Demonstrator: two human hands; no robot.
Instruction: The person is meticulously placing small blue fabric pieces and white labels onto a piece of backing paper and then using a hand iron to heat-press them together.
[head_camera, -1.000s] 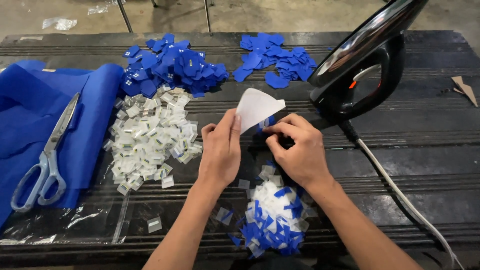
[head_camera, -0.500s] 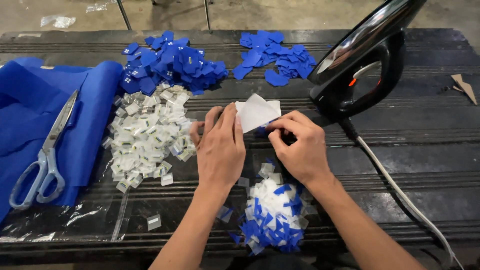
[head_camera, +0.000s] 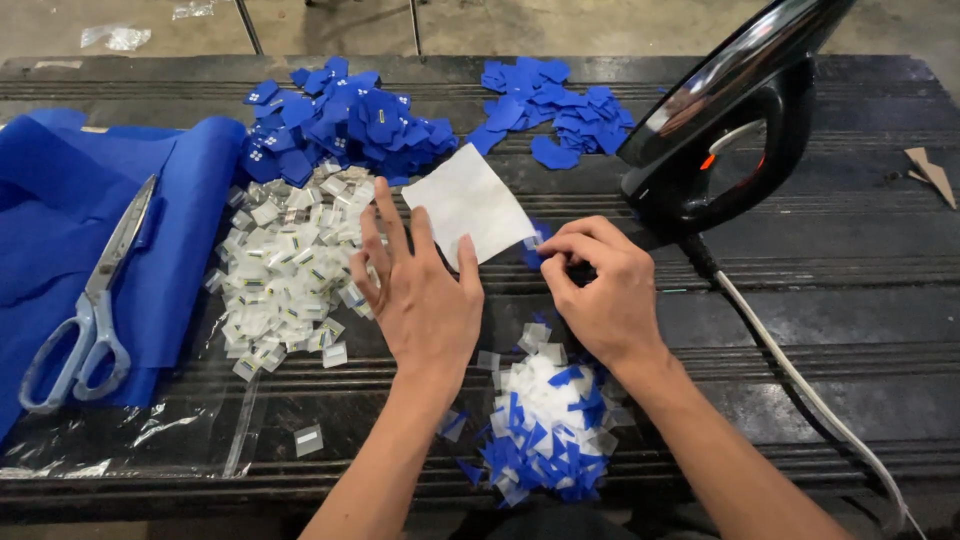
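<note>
My right hand (head_camera: 600, 290) pinches the lower right corner of a white square sheet (head_camera: 465, 203) that lies flat on the dark table, over a small blue fabric piece (head_camera: 533, 252). My left hand (head_camera: 420, 290) hovers just left of the sheet with fingers spread and holds nothing. A pile of small white labels (head_camera: 280, 265) lies to the left of that hand. Near my body sits a heap of mixed white and blue scraps (head_camera: 550, 420).
A black iron (head_camera: 735, 120) stands at the right, its cord (head_camera: 800, 380) running toward the front edge. Two piles of blue fabric pieces (head_camera: 345, 120) (head_camera: 550, 100) lie at the back. Scissors (head_camera: 90, 300) rest on blue cloth (head_camera: 60, 220) at the left.
The white sheet, held up and curved a second ago, now lies flat on the table. My left hand has let go of it and spread its fingers beside it.
</note>
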